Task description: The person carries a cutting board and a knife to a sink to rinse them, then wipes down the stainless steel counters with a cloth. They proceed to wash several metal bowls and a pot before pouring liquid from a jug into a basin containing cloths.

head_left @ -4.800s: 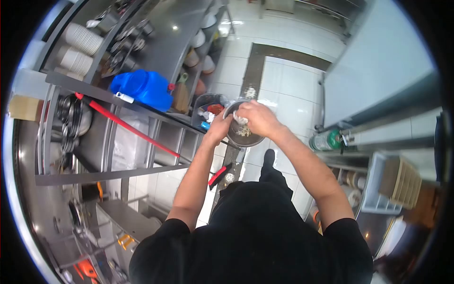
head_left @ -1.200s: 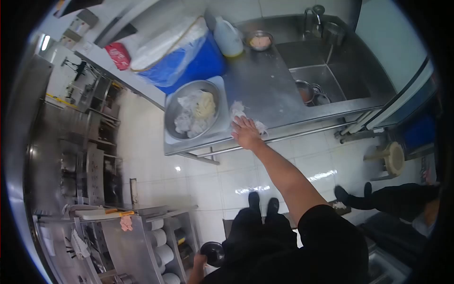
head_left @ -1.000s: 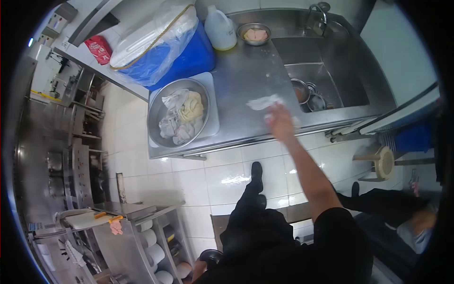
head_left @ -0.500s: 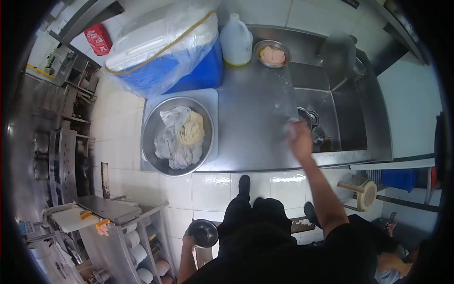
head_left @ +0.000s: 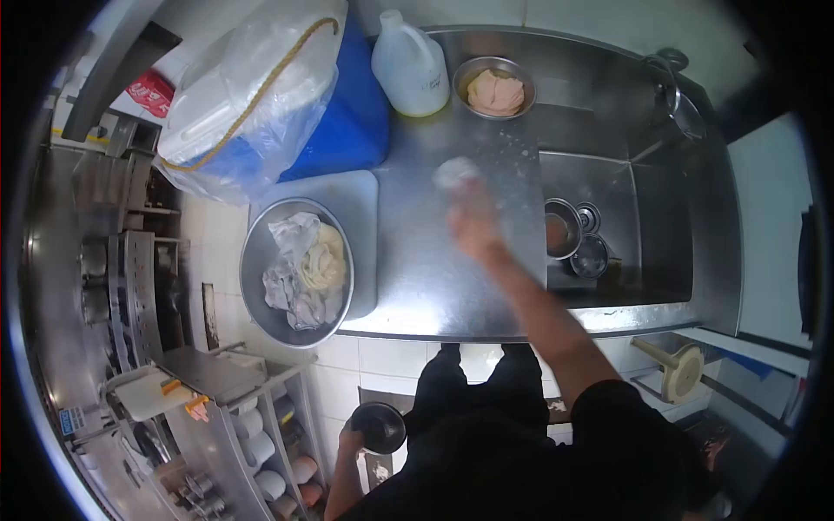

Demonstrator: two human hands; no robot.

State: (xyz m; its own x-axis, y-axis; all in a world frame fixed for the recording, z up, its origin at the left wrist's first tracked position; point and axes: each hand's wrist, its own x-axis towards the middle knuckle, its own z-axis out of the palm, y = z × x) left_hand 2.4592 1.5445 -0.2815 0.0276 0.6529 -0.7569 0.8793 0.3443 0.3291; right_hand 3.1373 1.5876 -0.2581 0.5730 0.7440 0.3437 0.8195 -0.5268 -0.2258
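Note:
My left hand point(head_left: 352, 438) grips the rim of a dark round bowl point(head_left: 379, 427), held low beside my leg and away from the counter. My right hand point(head_left: 473, 217) reaches over the steel counter point(head_left: 417, 252), blurred by motion. At its fingertips is a crumpled white cloth point(head_left: 455, 172), smeared too, close to the counter surface. To the left, a large metal basin point(head_left: 252, 278) holds white and pale-yellow cloths point(head_left: 320, 265).
A blue cooler point(head_left: 347, 122) under clear plastic stands at the back left, beside a plastic jug point(head_left: 413, 74). A metal bowl point(head_left: 531, 85) contains something pale pink. The sink point(head_left: 608, 182) holds a metal bowl point(head_left: 573, 230). A stool point(head_left: 682, 373) stands below right.
My right hand has swept left, from beside the sink to the middle of the counter, with the white cloth. The dark bowl stays in my left hand. My view has shifted slightly.

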